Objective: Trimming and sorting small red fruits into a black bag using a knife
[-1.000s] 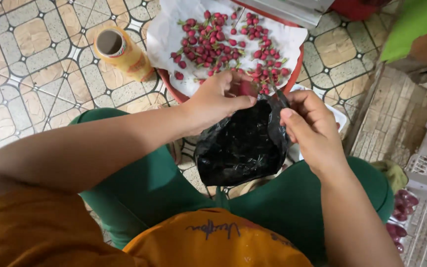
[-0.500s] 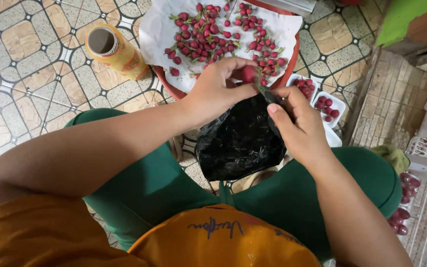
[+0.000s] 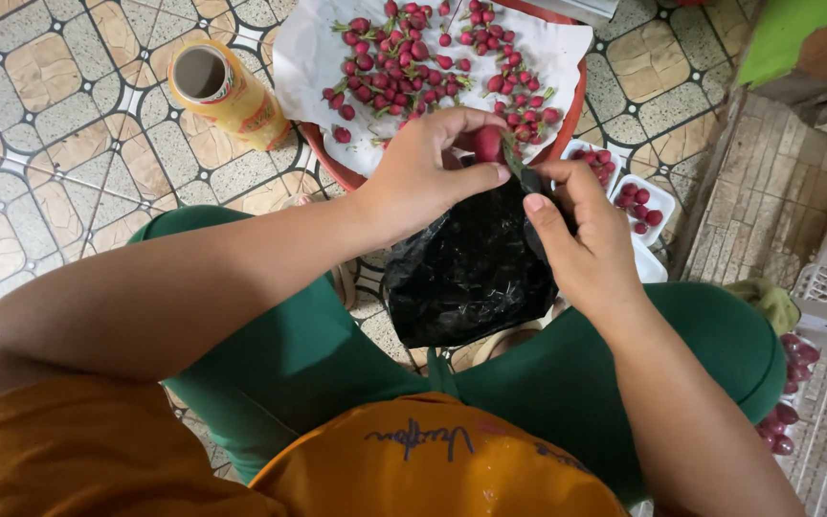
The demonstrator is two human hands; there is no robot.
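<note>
Step in hand, by the look of it: trimming one red fruit (image 3: pixel 488 144) over the black plastic bag (image 3: pixel 466 263) held above the lap. Next move likely calls for parting stem from fruit, scrap into bag.

Left hand (image 3: pixel 423 177): pinched shut on red fruit, thumb and fingertips around it, just past the near edge of the round red tray (image 3: pixel 323 158).

Right hand (image 3: pixel 581 244): curled closed, thumb and forefinger gripping something small and dark at the fruit's stem, touching bag rim. Blade or bag fold: cannot tell.

On the tray, white paper (image 3: pixel 303 57) carrying loose red fruits with stems. Yellow cup (image 3: pixel 227 91) on tiled floor, just left of tray. White punnets (image 3: pixel 638 196) of fruit at tray's right edge.
</note>
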